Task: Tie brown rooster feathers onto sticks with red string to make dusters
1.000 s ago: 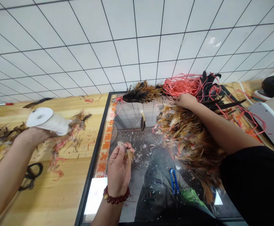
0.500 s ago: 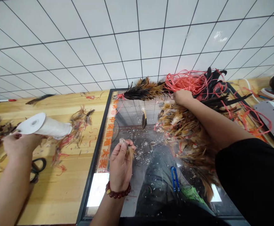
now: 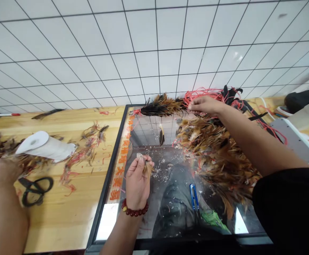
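My left hand [image 3: 137,182], with a dark red bead bracelet [image 3: 135,211] at the wrist, pinches a small tuft of brown feathers [image 3: 148,170] with a pale end. It is above a glass panel [image 3: 143,145] framed in black. Over at the back right, my right hand [image 3: 206,105] has its fingertips pressed together beside a tangle of pink plastic string [image 3: 202,94]; anything between them is too small to make out. Below that hand lies a heap of brown feathers [image 3: 210,136]. A tied bundle of dark and brown feathers [image 3: 159,105] lies left of the string.
A co-worker's hand [image 3: 0,173] is at the left, near a white spool [image 3: 46,146] and black scissors [image 3: 36,191]. Feather and string scraps [image 3: 82,152] litter the wooden table. Blue thread snips [image 3: 194,196] and a single feather [image 3: 161,136] lie on the glass.
My right hand has risen from the feathers beside the string, fingertips together. The co-worker's hand has let go of the spool and moved down and left. My left hand keeps its pinch.
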The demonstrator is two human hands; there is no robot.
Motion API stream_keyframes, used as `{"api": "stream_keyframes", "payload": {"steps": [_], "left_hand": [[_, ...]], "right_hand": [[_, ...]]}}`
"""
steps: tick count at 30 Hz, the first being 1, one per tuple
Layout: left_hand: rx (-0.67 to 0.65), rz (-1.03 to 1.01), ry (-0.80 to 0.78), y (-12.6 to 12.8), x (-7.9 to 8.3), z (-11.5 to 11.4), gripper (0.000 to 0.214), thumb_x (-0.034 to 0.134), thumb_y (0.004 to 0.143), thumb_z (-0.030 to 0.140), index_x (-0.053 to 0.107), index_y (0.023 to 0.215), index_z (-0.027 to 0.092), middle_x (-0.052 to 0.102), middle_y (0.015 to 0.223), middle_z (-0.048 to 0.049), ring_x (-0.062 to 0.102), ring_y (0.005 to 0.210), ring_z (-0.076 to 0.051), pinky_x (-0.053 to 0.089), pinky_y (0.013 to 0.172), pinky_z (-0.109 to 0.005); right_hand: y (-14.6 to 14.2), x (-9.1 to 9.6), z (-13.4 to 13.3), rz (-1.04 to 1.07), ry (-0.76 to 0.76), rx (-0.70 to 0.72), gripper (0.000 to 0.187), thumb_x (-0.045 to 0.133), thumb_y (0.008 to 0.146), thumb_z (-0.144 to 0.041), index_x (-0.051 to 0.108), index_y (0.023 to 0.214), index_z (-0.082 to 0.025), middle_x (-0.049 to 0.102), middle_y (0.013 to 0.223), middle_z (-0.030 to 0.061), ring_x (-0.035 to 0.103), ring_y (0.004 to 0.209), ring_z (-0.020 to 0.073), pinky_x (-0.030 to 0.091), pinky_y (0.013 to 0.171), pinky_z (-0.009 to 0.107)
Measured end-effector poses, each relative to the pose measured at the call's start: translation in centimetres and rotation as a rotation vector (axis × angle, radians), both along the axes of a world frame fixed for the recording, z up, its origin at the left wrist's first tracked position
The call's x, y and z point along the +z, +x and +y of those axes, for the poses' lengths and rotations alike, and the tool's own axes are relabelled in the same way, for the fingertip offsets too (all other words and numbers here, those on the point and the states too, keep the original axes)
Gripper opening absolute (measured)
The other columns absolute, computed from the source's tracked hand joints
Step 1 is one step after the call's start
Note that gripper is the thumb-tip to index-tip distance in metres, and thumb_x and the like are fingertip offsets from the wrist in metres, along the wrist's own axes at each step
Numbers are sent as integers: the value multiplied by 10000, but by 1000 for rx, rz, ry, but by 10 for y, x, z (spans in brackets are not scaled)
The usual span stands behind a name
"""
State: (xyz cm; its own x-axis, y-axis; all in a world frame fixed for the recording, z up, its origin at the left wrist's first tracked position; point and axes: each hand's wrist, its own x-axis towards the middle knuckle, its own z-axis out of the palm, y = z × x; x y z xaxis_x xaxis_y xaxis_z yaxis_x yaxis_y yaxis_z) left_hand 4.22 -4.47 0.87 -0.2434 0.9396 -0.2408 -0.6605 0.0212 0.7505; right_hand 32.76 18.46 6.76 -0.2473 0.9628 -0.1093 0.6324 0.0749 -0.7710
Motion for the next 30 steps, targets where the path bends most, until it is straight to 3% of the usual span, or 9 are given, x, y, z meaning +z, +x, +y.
{"api": "stream_keyframes", "payload": {"steps": [2,5,8,11,15,18,20,26,30], "left_hand": [[10,3,-5,0,0,0,307,905,634,363,721,764,155,668,818,-18,610,712,-91,549,700,-220],[27,6,-15,-2,-1,1,317,908,626,371,721,763,154,668,816,-18,607,698,-89,548,698,-220],[30,-18,-27,-4,-1,1,303,901,641,369,723,764,157,668,821,-16,604,693,-83,545,693,-214],[12,-42,-27,-5,0,1,273,886,671,354,727,778,159,667,829,-16,610,705,-82,548,703,-210],[-11,-54,-16,-5,1,-1,258,875,690,350,730,781,157,663,823,-17,611,705,-85,551,705,-216],[-20,-53,-1,-3,2,-1,256,876,687,343,726,780,156,663,821,-18,610,706,-88,551,702,-222],[-17,-45,20,-3,1,-1,244,870,698,330,722,785,156,666,824,-20,610,715,-90,548,700,-223],[12,-46,10,-1,-7,5,275,890,663,323,707,759,141,672,804,-13,609,684,-82,530,669,-217],[-69,-85,-50,6,-6,5,201,841,734,258,689,734,126,682,776,-21,632,688,-90,540,698,-235]], "right_hand": [[-17,-9,10,-330,56,17,113,715,816,-257,765,848,-161,740,800,56,666,773,169,524,765,264],[-44,-34,25,-697,150,-47,209,639,840,-202,791,979,-166,763,1034,114,687,1033,251,512,908,307],[-58,-59,35,-789,84,-107,313,603,859,-229,755,1118,-143,725,1171,175,674,1112,291,521,913,340],[-53,-67,42,-787,30,-82,254,622,842,-201,761,1029,-102,743,1081,191,686,1065,281,524,896,318],[-33,-54,37,-378,-81,-129,94,690,816,-204,717,760,-133,734,765,86,684,758,168,535,721,241],[-22,-40,23,98,-209,-249,184,792,747,-197,632,669,-151,658,605,22,559,512,86,459,498,188],[-17,-32,14,286,-231,-292,259,855,683,-166,597,658,-153,628,562,4,509,459,60,389,413,156],[-14,-8,-17,474,-167,-286,315,901,622,-133,595,692,-144,592,508,-16,515,436,58,375,385,140],[-38,-3,-73,570,69,-255,261,857,686,-188,605,749,-162,645,602,-6,598,528,87,468,481,172]]}}
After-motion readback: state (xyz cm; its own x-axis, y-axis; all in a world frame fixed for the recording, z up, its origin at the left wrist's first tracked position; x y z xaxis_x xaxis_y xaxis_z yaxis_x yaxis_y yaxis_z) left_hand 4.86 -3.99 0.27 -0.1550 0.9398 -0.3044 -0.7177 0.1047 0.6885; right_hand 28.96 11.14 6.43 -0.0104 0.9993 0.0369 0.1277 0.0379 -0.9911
